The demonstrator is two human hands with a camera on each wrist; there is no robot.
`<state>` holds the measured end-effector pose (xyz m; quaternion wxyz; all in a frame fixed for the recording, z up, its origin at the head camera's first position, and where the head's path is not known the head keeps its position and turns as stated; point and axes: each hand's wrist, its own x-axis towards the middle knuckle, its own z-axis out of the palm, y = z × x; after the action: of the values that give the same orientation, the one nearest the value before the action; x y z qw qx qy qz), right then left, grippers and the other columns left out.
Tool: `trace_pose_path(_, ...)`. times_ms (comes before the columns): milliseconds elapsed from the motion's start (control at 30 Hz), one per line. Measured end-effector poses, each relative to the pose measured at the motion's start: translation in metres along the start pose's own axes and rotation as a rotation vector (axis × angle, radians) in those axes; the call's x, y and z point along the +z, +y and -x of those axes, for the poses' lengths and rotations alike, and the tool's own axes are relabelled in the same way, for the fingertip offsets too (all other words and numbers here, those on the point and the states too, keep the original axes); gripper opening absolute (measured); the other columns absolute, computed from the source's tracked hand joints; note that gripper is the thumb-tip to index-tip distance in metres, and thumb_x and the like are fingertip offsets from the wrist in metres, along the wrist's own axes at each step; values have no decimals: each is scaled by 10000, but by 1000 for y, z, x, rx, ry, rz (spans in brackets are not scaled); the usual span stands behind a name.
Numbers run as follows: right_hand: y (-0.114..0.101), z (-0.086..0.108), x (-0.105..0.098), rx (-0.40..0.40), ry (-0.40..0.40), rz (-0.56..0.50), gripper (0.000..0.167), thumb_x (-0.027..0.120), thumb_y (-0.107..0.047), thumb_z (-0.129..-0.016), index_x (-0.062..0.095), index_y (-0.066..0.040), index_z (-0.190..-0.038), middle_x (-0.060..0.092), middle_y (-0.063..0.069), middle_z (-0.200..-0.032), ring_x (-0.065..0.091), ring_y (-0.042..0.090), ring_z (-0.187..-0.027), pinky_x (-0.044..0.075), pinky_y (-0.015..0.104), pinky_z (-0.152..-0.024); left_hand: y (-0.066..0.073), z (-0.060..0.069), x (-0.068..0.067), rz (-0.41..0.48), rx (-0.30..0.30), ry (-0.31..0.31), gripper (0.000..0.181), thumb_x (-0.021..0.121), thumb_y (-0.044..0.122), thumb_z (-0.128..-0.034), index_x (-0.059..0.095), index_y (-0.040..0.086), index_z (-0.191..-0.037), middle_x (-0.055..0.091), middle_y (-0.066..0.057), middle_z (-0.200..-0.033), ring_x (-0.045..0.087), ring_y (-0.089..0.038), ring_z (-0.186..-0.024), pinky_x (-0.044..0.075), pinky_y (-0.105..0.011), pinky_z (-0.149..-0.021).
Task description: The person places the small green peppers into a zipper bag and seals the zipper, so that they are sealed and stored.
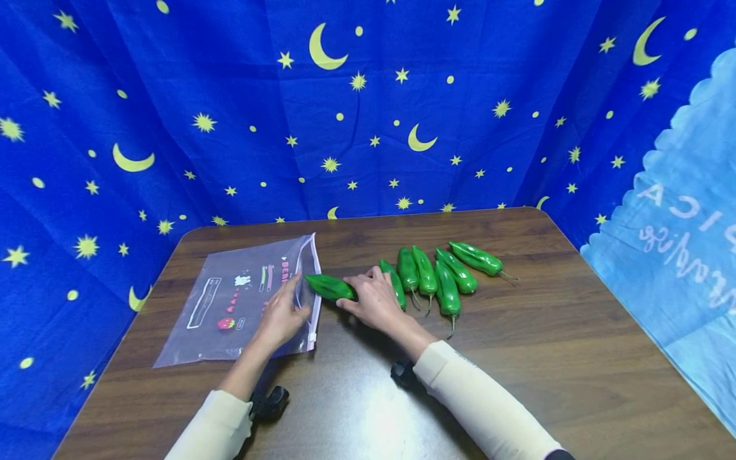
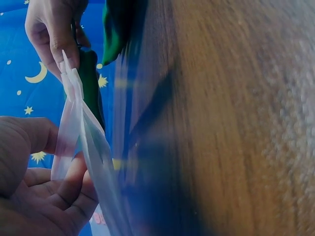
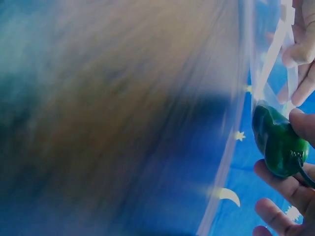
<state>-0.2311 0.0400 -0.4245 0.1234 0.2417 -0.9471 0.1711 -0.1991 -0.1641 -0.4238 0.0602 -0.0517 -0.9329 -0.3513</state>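
Here, the left hand [image 1: 282, 315], partly curled, grips a plastic bag [image 1: 236, 300] while the right hand [image 1: 376, 298] pinches a pepper [image 1: 328, 287].

Green pepper [image 1: 326, 287], tip at mouth of open bag [image 1: 241, 303]

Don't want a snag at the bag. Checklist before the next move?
1. Left hand gripping the bag: ok, at one side of its mouth.
2. Mouth open: ok, the two sides are parted.
3. Pepper secure: ok, right hand holds it near the stem end, tip toward the bag.
4. Tip inside the mouth: cannot tell, they overlap in the head view.
5. Slider out of the way: ok, at the mouth's near end.
6. Other peppers clear of the bag: ok, apart from it.
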Motion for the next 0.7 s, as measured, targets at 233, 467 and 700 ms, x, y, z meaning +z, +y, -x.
trace_pose_path(233,-2,-1,1,4,-7,6,498,674,-478,-803,646,-176,-1198,697,-10,-1111,497,212,-946,365,358,-789,2,0,-1,-1,-1,0,764,621,30,-755,310,9,-1452,399,-260,-1431,554,-142,-643,495,-312,-648)
trace_pose_path(467,-4,-3,4,-1,-16,25,497,662,-489,-809,641,-183,-1199,696,-13,-1120,498,208,-949,360,348,-786,3,1,-2,0,5,0,776,613,29,-745,305,20,-1458,328,-291,-1467,539,-129,-641,501,-383,-735)
trace_pose_path(700,-5,-4,7,-5,-9,27,490,669,-479,-805,648,-176,-1190,700,-9,-1100,498,218,-937,359,359,-769,5,2,-2,8,23,14,765,596,19,-744,306,0,-1452,350,-302,-1448,548,-170,-674,450,-506,-921)
